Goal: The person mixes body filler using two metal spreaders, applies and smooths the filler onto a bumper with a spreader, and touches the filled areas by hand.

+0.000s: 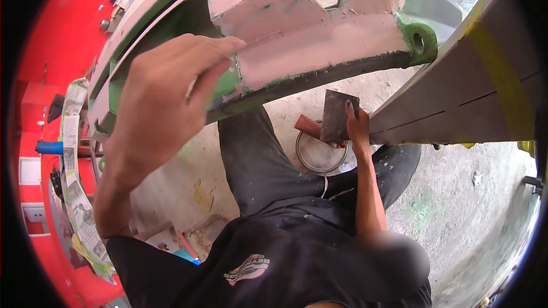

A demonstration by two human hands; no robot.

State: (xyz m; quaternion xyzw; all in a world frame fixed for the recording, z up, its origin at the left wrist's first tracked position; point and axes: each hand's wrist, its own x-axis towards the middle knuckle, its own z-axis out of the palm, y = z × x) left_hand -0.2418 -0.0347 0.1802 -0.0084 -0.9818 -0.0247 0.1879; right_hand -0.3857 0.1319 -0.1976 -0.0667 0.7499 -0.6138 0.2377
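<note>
Tin (pixel 317 157), seemingly open, partly behind plate (pixel 338 115)

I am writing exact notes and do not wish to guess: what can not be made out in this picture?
In the head view:
Left hand: its back hides the palm, so any held thing is unclear.
Right hand: fingers behind the dark plate are hidden by it.
Red-brown piece: right end hidden by the plate.
Grey panel: right side cut off by the dark fisheye rim.
Shirt: partly covered by a blurred patch.
</note>
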